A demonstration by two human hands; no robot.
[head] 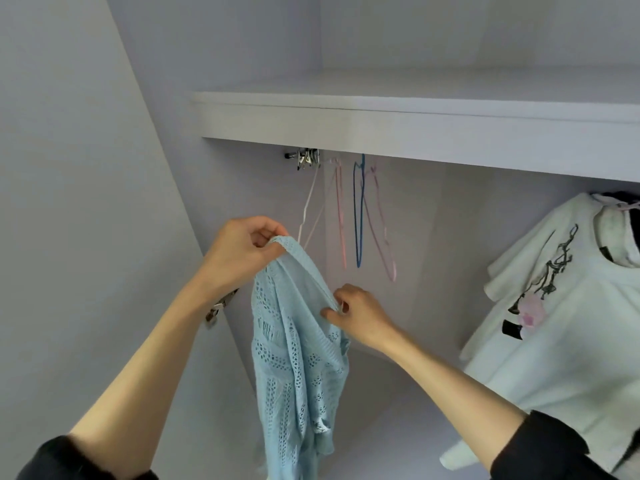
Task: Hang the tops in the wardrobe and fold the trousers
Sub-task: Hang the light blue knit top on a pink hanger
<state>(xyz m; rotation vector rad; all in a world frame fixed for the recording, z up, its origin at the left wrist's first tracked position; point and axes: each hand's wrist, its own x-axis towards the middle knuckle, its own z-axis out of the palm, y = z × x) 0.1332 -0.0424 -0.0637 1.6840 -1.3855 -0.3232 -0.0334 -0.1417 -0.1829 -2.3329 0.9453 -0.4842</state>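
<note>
A light blue knitted top (298,348) hangs in front of the open wardrobe. My left hand (242,252) pinches its upper edge, lifted high. My right hand (356,315) pinches the top's edge lower and to the right, together with a thin white bit that looks like part of a hanger. A white wire hanger (306,209) runs from the rail down behind the top. On the rail (304,157) hang empty hangers: a pink hanger (341,216), a blue hanger (358,216) and a pale pink hanger (382,233).
A white top with a dark and pink print (561,327) hangs at the right of the wardrobe. A white shelf (415,123) lies above the rail. The wardrobe door (86,168) stands open on the left, with a metal hinge (218,306).
</note>
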